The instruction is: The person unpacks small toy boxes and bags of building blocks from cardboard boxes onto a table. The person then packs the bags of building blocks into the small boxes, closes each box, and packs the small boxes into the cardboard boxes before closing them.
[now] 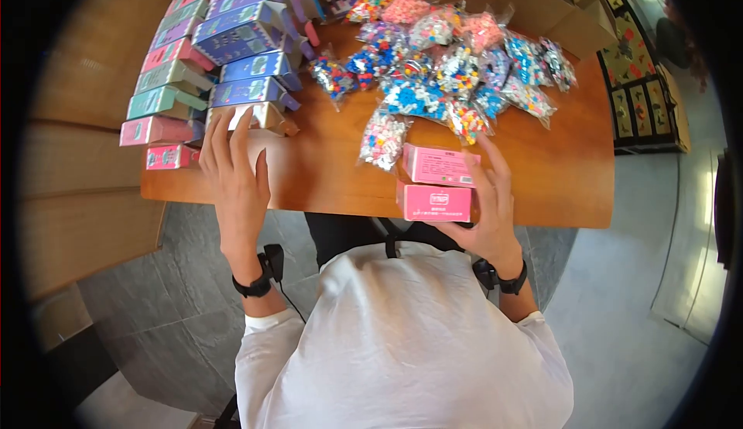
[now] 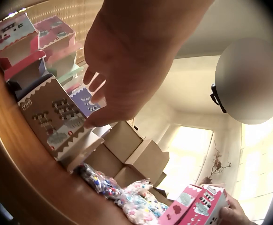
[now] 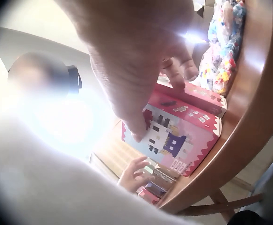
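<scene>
My left hand (image 1: pixel 234 177) is stretched out at the near end of the box rows, its fingers fairly straight. The fingertips overlap a brown-faced toy box (image 2: pixel 52 117) with open flaps, and the thumb stands apart. My right hand (image 1: pixel 491 204) grips a pink box (image 1: pixel 438 203) at the table's front edge, thumb on the picture face and fingers over the other side. Right behind it lies a second pink box (image 1: pixel 443 166). The right wrist view shows a pixel figure on the held box's face (image 3: pixel 169 140). A bag of pastel beads (image 1: pixel 383 139) lies left of the pink boxes.
Two rows of coloured boxes, blue ones (image 1: pixel 240 34) among them with open flaps, fill the table's left side. Several clear bags of small beads (image 1: pixel 457 69) are heaped at the back. Cardboard cartons (image 1: pixel 534 3) stand behind the wooden table (image 1: pixel 557 173).
</scene>
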### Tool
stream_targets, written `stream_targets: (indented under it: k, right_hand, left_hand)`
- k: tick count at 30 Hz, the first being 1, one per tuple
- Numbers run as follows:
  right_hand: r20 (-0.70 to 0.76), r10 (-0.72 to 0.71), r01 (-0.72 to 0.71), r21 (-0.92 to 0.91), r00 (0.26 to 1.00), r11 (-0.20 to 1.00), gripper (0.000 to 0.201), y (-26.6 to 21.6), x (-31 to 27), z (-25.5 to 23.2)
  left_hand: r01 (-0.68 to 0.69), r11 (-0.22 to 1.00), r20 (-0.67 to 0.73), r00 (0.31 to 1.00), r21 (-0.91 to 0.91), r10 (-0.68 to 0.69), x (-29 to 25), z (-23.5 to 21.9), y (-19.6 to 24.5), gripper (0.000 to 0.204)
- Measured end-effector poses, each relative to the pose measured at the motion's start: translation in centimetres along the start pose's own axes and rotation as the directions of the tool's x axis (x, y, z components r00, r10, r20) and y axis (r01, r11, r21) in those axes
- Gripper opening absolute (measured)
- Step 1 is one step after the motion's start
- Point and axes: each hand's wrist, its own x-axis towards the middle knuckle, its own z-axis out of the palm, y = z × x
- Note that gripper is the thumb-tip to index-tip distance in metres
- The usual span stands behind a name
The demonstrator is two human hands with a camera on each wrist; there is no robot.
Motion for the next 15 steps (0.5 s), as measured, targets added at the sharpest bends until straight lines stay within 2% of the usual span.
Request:
stream_targets:
  k: [1,3,5,7,13,15]
  right_hand:
    - [-0.001,-0.011,0.011,0.018,1.0,1.0,0.095,0.0,0.3,0.0]
    - [0.056,0.045,-0.047,0.037,0.997,0.998,0.1,-0.1,0.9,-0.3]
    - [0.096,0.055,-0.062,0.072,0.994,0.996,0.104,0.4,0.5,-0.1]
    - [0.152,0.143,-0.152,0.048,0.978,0.987,0.104,0.5,0.4,0.0]
    - [0.131,0.158,-0.163,0.035,0.979,0.986,0.104,1.2,0.9,0.3]
    - [0.125,0.167,-0.174,0.049,0.978,0.984,0.104,1.1,1.2,0.3]
  left_hand:
    - [0.025,0.998,0.059,0.998,0.056,-0.028,0.3,-0.1,-0.6,0.064]
    - [0.032,0.995,0.059,0.998,0.092,-0.038,0.7,-0.1,-1.7,0.068]
    - [-0.006,0.99,0.152,0.988,0.144,-0.016,1.1,-0.2,-2.6,0.066]
    - [-0.02,0.989,0.122,0.992,0.148,0.002,1.7,-0.1,-3.1,0.064]
    - [-0.025,0.983,0.227,0.974,0.181,-0.017,3.3,-0.9,-3.6,0.052]
    - [-0.067,0.989,0.232,0.972,0.133,0.035,3.4,-1.8,-3.3,0.048]
